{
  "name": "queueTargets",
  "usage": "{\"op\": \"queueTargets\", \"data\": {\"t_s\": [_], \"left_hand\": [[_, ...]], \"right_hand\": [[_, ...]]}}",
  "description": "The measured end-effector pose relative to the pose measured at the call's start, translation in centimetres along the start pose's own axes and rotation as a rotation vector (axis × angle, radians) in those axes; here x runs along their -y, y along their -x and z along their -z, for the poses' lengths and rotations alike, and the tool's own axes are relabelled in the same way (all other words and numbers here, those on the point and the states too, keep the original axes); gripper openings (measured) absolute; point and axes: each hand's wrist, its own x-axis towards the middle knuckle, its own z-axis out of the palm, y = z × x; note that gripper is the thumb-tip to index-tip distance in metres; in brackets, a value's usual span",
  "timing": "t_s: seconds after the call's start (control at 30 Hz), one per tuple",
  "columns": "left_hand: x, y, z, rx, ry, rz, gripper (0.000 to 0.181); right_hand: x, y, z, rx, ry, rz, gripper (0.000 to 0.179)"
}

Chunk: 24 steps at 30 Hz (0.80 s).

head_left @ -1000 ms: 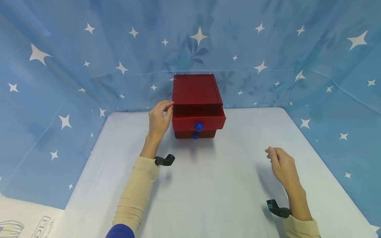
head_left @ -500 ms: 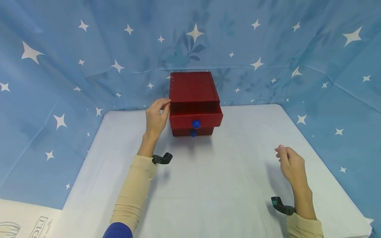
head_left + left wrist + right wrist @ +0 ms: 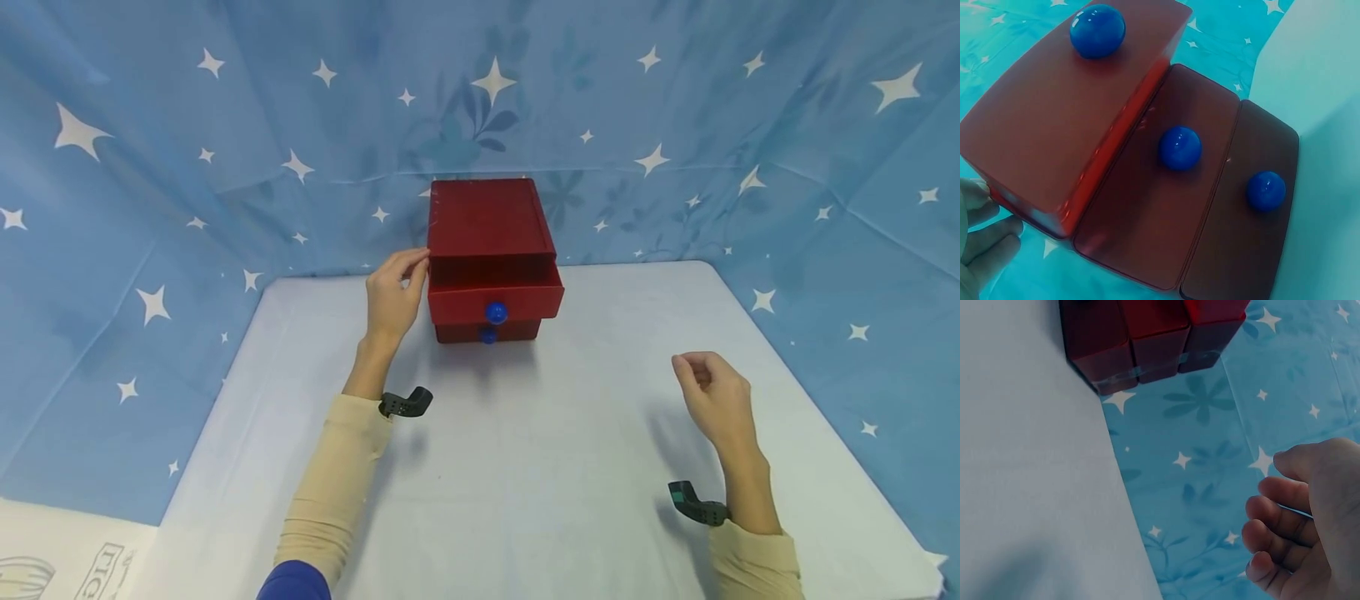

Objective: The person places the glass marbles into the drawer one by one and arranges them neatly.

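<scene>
A red chest of three stacked drawers (image 3: 487, 217) stands at the back of the table in the head view. Its top drawer (image 3: 461, 307) is pulled partway out, and the part of its inside that shows is dark. Each drawer front bears a round blue knob (image 3: 1097, 31); the middle drawer (image 3: 1141, 200) and the bottom drawer (image 3: 1235, 244) sit flush. My left hand (image 3: 393, 296) is at the chest's upper left side, its fingers (image 3: 994, 247) resting against the side by the front edge. Off to the right, my right hand (image 3: 716, 396) hovers with loosely curled fingers and holds nothing.
A white-covered table (image 3: 525, 483) spreads in front of the chest. Behind it and along both sides hangs a blue cloth (image 3: 300, 108) with white stars. Printed pale fabric (image 3: 60, 550) lies at the lower left. Each wrist wears a black mount (image 3: 405, 402).
The right hand drifted right, then came back left and a little farther forward, its thumb spreading from the fingers. The left hand and the drawer keep their places; the view shifted slightly.
</scene>
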Motion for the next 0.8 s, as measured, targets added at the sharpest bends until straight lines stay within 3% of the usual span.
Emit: {"op": "queueTargets", "data": {"t_s": [0.3, 0.53, 0.8], "left_hand": [[-0.3, 0.6, 0.3, 0.02, 0.034, 0.05, 0.027], [-0.3, 1.4, 0.5, -0.024, 0.046, 0.022, 0.025], [-1.6, 2.4, 0.9, -0.091, 0.068, -0.014, 0.017]], "right_hand": [[2.1, -1.5, -1.2, 0.028, -0.039, 0.046, 0.024], [4.6, -3.0, -2.4, 0.002, -0.105, 0.173, 0.017], [7.6, -4.7, -3.6, -0.038, -0.176, 0.31, 0.013]]}}
